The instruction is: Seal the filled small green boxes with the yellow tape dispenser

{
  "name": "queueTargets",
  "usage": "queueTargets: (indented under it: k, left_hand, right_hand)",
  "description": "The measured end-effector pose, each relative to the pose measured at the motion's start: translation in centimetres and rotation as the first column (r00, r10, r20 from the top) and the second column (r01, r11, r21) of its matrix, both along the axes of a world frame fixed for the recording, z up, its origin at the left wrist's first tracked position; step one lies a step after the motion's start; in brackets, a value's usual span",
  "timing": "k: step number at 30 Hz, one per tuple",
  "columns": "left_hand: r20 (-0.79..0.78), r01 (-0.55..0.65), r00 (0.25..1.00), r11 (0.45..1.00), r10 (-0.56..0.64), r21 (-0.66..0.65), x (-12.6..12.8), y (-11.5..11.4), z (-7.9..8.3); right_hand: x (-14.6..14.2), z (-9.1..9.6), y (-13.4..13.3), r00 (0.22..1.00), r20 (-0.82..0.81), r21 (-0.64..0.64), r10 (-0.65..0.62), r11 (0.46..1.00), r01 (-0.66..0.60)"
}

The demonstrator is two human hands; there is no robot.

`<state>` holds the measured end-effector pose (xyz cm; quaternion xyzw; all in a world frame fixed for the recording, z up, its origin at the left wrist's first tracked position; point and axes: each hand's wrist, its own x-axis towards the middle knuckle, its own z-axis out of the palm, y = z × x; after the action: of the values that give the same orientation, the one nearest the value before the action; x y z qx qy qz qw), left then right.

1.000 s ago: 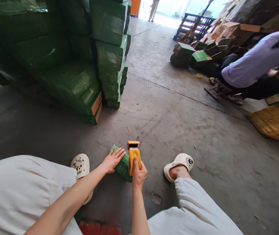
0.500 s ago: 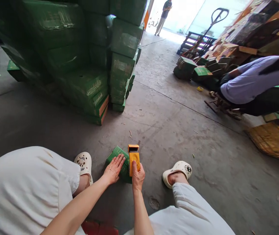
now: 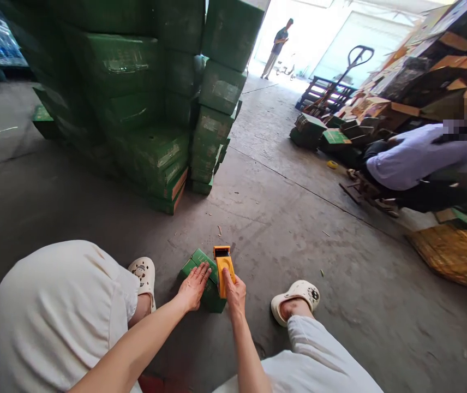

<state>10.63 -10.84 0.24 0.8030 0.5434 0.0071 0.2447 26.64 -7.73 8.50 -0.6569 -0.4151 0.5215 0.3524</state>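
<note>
A small green box [image 3: 199,263] lies on the concrete floor between my feet. My left hand [image 3: 193,287] rests flat on its top, fingers stretched out. My right hand [image 3: 235,293] is closed round the handle of an orange tape dispenser [image 3: 222,260], whose head sits at the box's right edge. My knees in white trousers frame the bottom of the view, with white clogs on both feet.
A tall stack of green cartons [image 3: 147,103] stands ahead on the left. A seated person in a light purple shirt [image 3: 421,158] works at the right among boxes [image 3: 323,134]. A yellow woven mat [image 3: 454,256], a pallet jack [image 3: 354,60] and a distant standing person [image 3: 276,46] are also visible.
The view has tilted up, showing more of the doorway and carton stack. My hands stay on the green box, and the dispenser has barely shifted.
</note>
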Motion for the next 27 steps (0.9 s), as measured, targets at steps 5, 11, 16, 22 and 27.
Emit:
queueTargets:
  k: [5,11,16,22,27]
  left_hand:
    - [0.079,0.018,0.997,1.0,-0.018,-0.008,-0.8,0.4,-0.2]
    - [0.22,-0.062,0.973,0.996,0.073,-0.056,-2.0,-0.5,0.7]
    - [0.629,-0.489,0.384,0.727,0.676,-0.483,-2.8,0.1,2.6]
    - [0.401,-0.385,-0.058,0.35,0.914,-0.854,-4.6,5.6,3.8]
    - [0.296,-0.153,-0.138,0.275,0.945,-0.949,-5.6,7.2,4.2]
  right_hand:
    - [-0.2,1.4,1.6,0.981,-0.009,0.076,0.195,0.978,-0.194]
    - [0.5,-0.3,2.5,0.939,0.196,0.037,0.281,0.955,-0.293]
    - [1.2,-0.3,3.0,0.942,0.105,-0.048,0.318,0.948,-0.314]
    - [1.0,0.6,3.4,0.928,0.016,-0.125,0.371,0.922,-0.367]
    - [1.1,1.3,3.3,0.891,-0.016,-0.165,0.454,0.877,-0.451]
